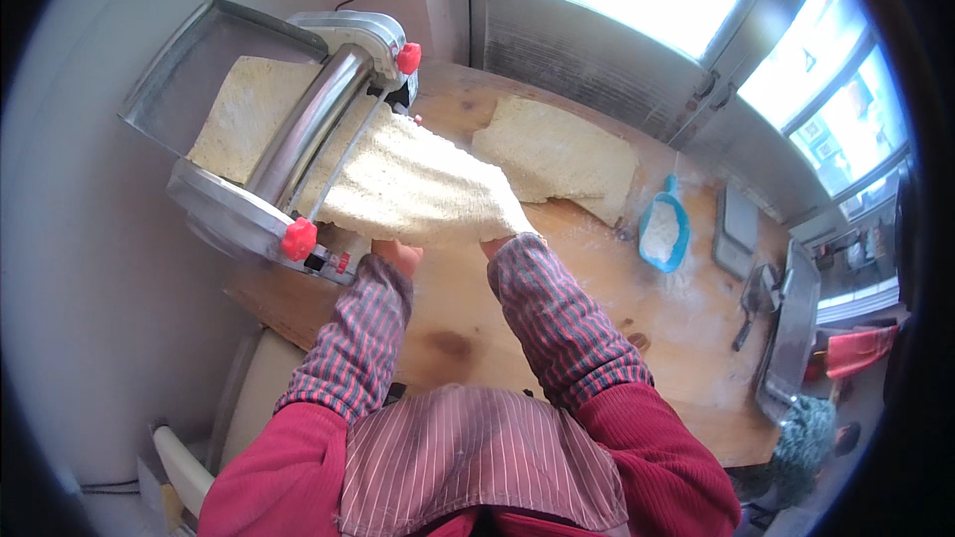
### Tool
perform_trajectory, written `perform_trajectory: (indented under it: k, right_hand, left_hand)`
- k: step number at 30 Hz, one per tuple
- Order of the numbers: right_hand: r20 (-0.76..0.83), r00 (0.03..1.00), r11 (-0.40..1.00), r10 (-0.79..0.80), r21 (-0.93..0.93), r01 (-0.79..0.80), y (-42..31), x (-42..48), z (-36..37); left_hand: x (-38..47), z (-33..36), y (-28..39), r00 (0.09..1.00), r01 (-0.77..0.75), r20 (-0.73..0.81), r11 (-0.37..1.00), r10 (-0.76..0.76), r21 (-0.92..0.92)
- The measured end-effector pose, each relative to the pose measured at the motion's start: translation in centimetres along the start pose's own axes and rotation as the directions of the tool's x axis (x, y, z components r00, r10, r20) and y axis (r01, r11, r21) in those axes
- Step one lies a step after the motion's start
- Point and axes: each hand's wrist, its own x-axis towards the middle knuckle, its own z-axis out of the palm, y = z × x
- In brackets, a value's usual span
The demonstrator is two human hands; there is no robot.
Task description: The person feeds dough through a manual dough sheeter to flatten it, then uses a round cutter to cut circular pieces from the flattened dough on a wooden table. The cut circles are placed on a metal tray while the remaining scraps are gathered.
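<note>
A wide sheet of dough (418, 179) passes through the steel rollers (310, 127) of an electric dough sheeter, with part of it lying on the metal feed tray (171, 45) behind. My left hand (401, 255) is under the sheet's near edge, close to the lower red knob (299, 239); its fingers are mostly hidden. At the sheet's right end is my right hand (498, 245), largely covered by the dough that drapes over it. Both forearms wear checked sleeve covers. Whether the fingers close on the dough is hidden.
Another dough sheet (556, 153) lies on the wooden table (448, 313) beyond my right hand. Farther right are a blue scoop of flour (664, 227), a grey kitchen scale (735, 227), a dark-handled tool (746, 313) and a metal tray (794, 328). A wall borders the sheeter's left side.
</note>
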Motion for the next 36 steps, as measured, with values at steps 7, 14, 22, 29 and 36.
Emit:
perform_trajectory:
  k: [7,14,22,29,36]
  right_hand:
    - [-0.06,0.997,0.999,-0.05,0.002,0.05,-1.8,-1.3,-2.0]
    - [-0.076,0.995,0.997,-0.058,0.038,0.061,-1.9,-1.1,-3.2]
    - [-0.087,0.995,0.995,-0.051,0.085,0.059,-1.4,-1.8,-3.7]
    - [-0.086,0.995,0.992,-0.05,0.107,0.059,-1.0,-1.9,-3.6]
    - [-0.087,0.995,0.991,-0.056,0.113,0.066,-0.9,-2.4,-3.8]
  left_hand:
    - [3.0,4.1,3.5,0.938,-0.117,0.199,-0.28,0.283,0.953]
    - [4.2,4.2,4.3,0.943,-0.07,0.239,-0.566,0.232,0.822]
    - [4.7,4.5,5.1,0.946,-0.07,0.254,-0.634,0.203,0.77]
    - [5.0,4.7,6.0,0.949,-0.073,0.256,-0.66,0.185,0.747]
    - [5.0,4.9,6.4,0.951,-0.073,0.253,-0.665,0.18,0.743]
